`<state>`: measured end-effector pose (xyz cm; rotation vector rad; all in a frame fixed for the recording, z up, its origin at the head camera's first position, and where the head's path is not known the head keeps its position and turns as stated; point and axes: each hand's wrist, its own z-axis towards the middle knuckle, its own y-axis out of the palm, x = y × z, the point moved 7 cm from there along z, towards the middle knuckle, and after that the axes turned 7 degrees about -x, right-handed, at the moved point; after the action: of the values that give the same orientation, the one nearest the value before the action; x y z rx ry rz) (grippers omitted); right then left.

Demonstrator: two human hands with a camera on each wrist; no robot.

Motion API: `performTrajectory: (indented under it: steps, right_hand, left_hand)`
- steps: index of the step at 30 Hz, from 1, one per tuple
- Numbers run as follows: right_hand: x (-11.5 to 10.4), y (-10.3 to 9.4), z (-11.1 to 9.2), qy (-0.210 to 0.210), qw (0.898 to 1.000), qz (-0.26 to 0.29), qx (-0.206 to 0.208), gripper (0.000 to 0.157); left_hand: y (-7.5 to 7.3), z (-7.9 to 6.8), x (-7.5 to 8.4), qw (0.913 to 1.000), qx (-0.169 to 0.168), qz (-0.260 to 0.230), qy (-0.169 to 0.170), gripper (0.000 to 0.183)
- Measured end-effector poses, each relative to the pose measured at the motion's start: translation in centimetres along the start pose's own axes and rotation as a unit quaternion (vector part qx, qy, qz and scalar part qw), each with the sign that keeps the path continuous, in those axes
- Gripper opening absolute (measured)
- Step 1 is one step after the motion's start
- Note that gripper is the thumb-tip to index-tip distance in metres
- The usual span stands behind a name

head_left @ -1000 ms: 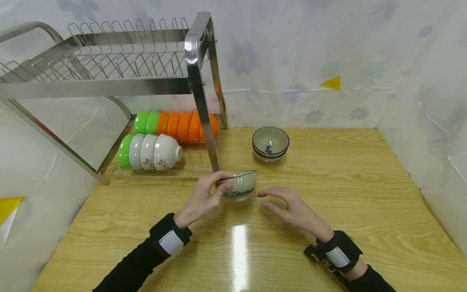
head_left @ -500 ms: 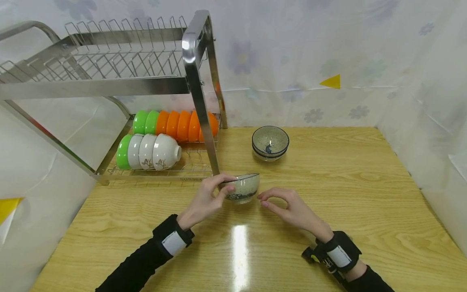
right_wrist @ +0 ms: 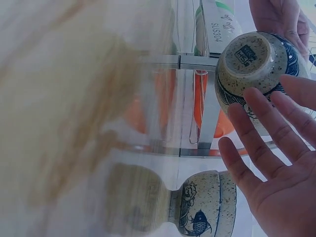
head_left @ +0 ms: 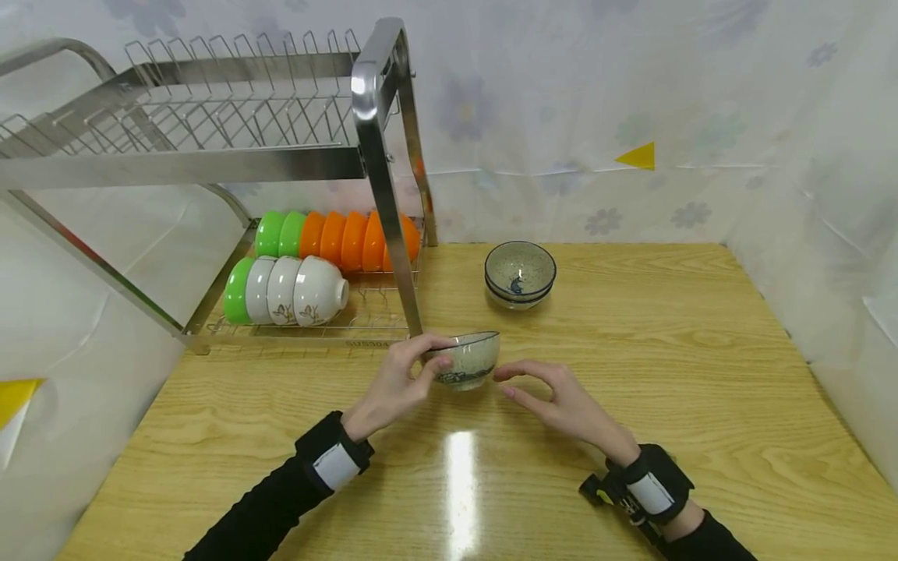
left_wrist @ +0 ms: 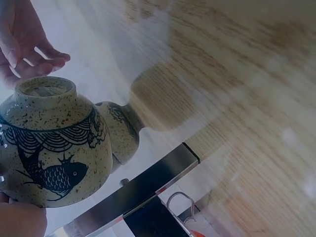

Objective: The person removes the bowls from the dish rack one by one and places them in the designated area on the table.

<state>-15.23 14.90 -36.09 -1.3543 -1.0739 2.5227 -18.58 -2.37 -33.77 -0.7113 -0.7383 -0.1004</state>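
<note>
A speckled grey-beige bowl (head_left: 471, 360) hangs tilted above the table in front of the rack's right leg. My left hand (head_left: 396, 383) pinches it by its left rim, thumb on the outer wall. A dark blue fish pattern runs round the bowl (left_wrist: 54, 148) in the left wrist view. On its base ring, the bowl (right_wrist: 247, 54) carries a dark stamp in the right wrist view. My right hand (head_left: 564, 401) holds nothing, its fingers spread and fingertips close to the bowl's right side. Behind stands a stack of matching bowls (head_left: 519, 276), upright on the table.
A two-tier steel dish rack (head_left: 379, 343) stands at the left. On its lower tier, green and orange bowls (head_left: 333, 240) line the back row; a green bowl (head_left: 238, 292) and several white bowls (head_left: 319, 292) are in front. The wooden table (head_left: 666, 327) extends to the right.
My left hand and the bowl have shifted slightly right and toward me. The right hand's fingertips drew together, then parted again beside the bowl.
</note>
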Motion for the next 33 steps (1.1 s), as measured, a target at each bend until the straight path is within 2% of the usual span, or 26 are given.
performTrajectory:
  steps: [5,9,12,18,24,29,33]
  right_hand:
    - [0.6,0.2,-0.2,0.000,1.000,0.001,0.008,0.025]
    - [2.7,0.6,-0.7,-0.005,1.000,-0.001,0.021,0.026]
    - [3.4,0.6,-0.9,-0.021,0.999,-0.004,0.037,0.031]
    - [1.0,-0.3,-0.4,-0.045,0.995,-0.022,0.082,0.047]
    - [-1.5,-1.0,0.3,-0.065,0.991,-0.046,0.106,0.057]
    - [-2.0,-1.0,0.6,-0.080,0.989,-0.053,0.108,0.059]
    - [-1.3,-0.5,0.8,-0.091,0.989,-0.059,0.097,0.060]
  left_hand:
    - [0.7,-0.4,-1.6,1.0000,-0.007,-0.001,0.003,0.025]
    - [0.8,-0.4,-1.8,0.9999,-0.012,-0.002,0.006,0.025]
    - [0.8,-0.4,-1.8,0.9999,-0.012,-0.005,0.006,0.025]
    - [0.8,-0.4,-1.8,0.9999,-0.009,-0.007,0.009,0.025]
    - [0.9,-0.4,-1.6,0.9998,-0.016,0.000,0.013,0.024]
    - [1.1,-0.3,-1.6,0.9997,-0.020,0.002,0.010,0.025]
    - [1.7,-0.1,-1.2,0.9988,-0.044,-0.011,0.018,0.023]
